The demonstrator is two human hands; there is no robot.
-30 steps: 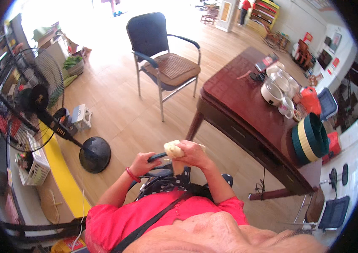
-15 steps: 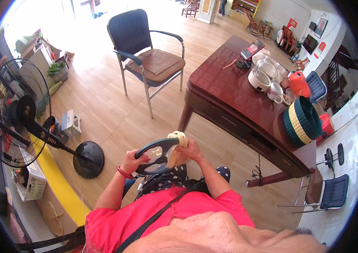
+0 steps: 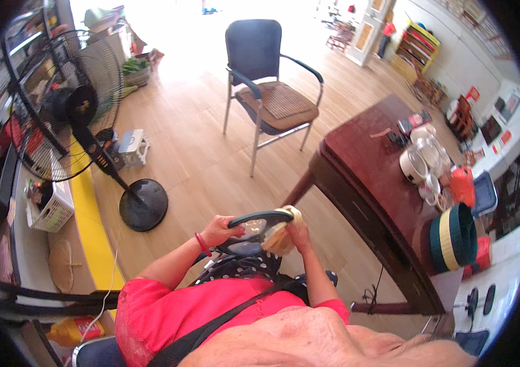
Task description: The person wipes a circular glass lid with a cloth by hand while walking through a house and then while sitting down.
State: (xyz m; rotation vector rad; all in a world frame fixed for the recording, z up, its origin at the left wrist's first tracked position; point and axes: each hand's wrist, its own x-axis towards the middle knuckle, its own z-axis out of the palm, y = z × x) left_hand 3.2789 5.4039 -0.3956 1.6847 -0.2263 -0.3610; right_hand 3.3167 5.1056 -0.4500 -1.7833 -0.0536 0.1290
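Note:
In front of my lap I hold a dark green hoop, tilted, with its middle see-through. My left hand, a red bangle on its wrist, is closed round the hoop's left side. On the right side, my right hand is closed over the rim together with cream-coloured strip, which is looped there and hangs in a bunch below the rim. Whether the strip is wound round the hoop or only held against it, I cannot tell. My right fingertips are partly hidden behind the strip.
A dark red table at my right bears a green and cream ribbed basket, white pots, a mug and a phone. An armchair stands ahead. At left are a standing fan and a white crate.
The view has swung left, so the room sits farther right. The hoop is tipped flatter, showing a narrower oval. Both hands keep their hold, and the cream strip bunch hangs below the rim.

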